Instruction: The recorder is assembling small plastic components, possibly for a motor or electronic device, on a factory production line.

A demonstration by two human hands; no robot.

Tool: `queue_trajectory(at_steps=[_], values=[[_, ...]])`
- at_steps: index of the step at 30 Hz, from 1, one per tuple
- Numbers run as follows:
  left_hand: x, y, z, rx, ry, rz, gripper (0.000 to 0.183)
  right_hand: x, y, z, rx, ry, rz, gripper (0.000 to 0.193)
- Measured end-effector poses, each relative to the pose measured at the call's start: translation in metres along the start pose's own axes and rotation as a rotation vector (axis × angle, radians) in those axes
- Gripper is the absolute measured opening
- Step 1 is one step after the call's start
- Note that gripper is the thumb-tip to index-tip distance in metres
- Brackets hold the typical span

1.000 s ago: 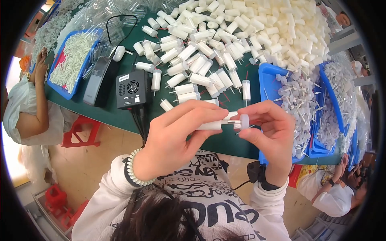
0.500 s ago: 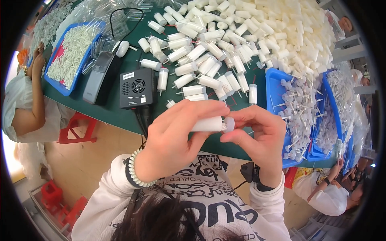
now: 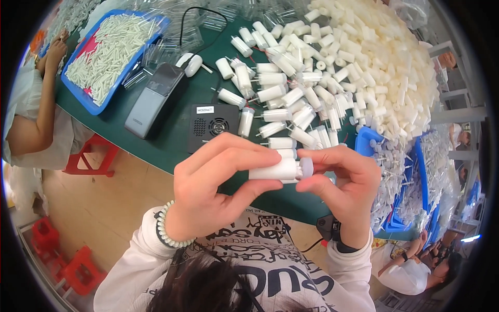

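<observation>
Our left hand (image 3: 208,192) pinches a white tube (image 3: 273,169) between thumb and fingers, holding it level in front of our chest, above the near edge of the green bench (image 3: 176,140). Our right hand (image 3: 348,192) pinches the grey cap (image 3: 306,167) at the tube's end. Behind lie a heap of white tubes (image 3: 358,67), a black fan box (image 3: 213,125) and a blue tray (image 3: 104,52).

The right hand (image 3: 345,195) has pressed the small cap (image 3: 306,167) onto the white tube (image 3: 274,169), which the left hand (image 3: 210,192) holds level.

White tube (image 3: 273,169), green table (image 3: 176,140), blue tray (image 3: 93,106)
</observation>
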State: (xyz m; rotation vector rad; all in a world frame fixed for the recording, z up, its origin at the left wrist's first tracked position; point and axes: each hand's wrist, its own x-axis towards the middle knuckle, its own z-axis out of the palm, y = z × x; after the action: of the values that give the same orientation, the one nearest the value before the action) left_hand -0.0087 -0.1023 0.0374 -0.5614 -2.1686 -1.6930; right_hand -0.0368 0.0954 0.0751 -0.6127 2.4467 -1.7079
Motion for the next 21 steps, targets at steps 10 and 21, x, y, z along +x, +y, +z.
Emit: queue_trajectory(at_steps=[10,21], values=[[-0.009,-0.022,-0.007,-0.096,0.047,0.102,0.026,0.018,-0.01,0.025,-0.085,-0.156,-0.033,0.029],[-0.011,-0.015,-0.006,-0.036,0.13,-0.035,0.029,0.002,0.009,0.045,0.179,0.222,-0.069,0.027]])
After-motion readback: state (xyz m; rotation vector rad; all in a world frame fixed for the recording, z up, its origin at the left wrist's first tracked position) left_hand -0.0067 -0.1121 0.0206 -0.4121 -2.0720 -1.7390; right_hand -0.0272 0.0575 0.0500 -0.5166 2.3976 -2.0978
